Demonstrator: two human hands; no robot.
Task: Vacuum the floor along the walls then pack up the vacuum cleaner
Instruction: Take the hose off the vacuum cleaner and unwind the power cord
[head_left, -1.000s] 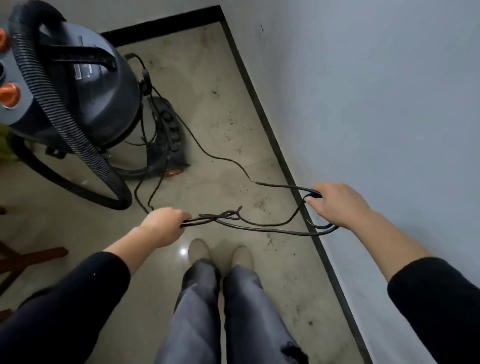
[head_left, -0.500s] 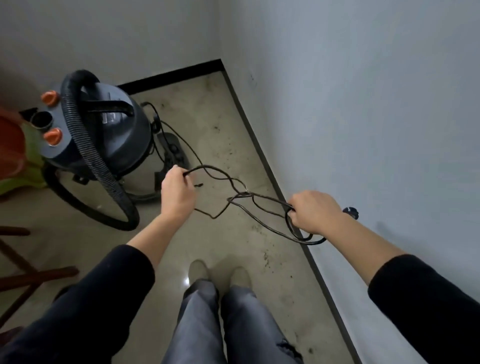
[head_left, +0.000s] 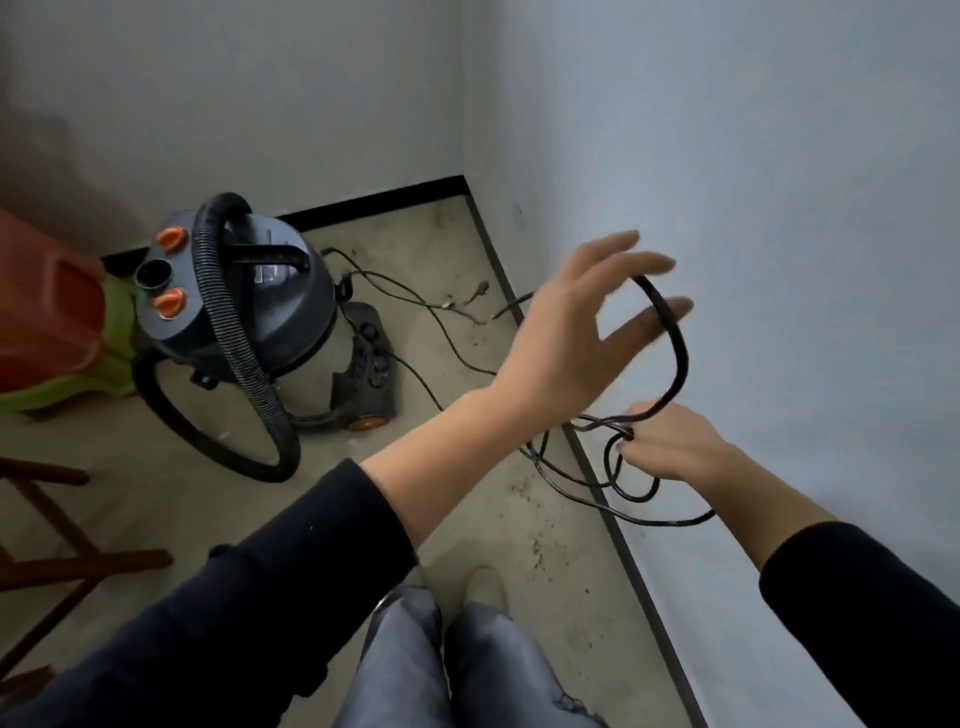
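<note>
You stood in a corner where the pale wall (head_left: 779, 156) met the dirty floor (head_left: 156, 493); the grey vacuum cleaner (head_left: 280, 317) stood on the floor near the corner, well apart from your hands; an orange stool (head_left: 47, 312) sat just beside it on the left; its thick black hose (head_left: 244, 374) went over its top and curled down in a big loop on the floor; the flat floor head (head_left: 371, 364) lay just beside it on the right; the thin black cord (head_left: 678, 353) ran from the vacuum cleaner across the floor and up to your hands; your left hand (head_left: 566, 343) was held up in front of the wall, its fingers (head_left: 644, 322) spread wide and straight; a loop of the cord lay across them, and they did not curl round it; your right hand (head_left: 670, 441) was lower, its fingers curled tight round a bunch of cord loops; more loops hung under that hand; two small orange knobs (head_left: 170, 238) sat on top of the vacuum cleaner.
</note>
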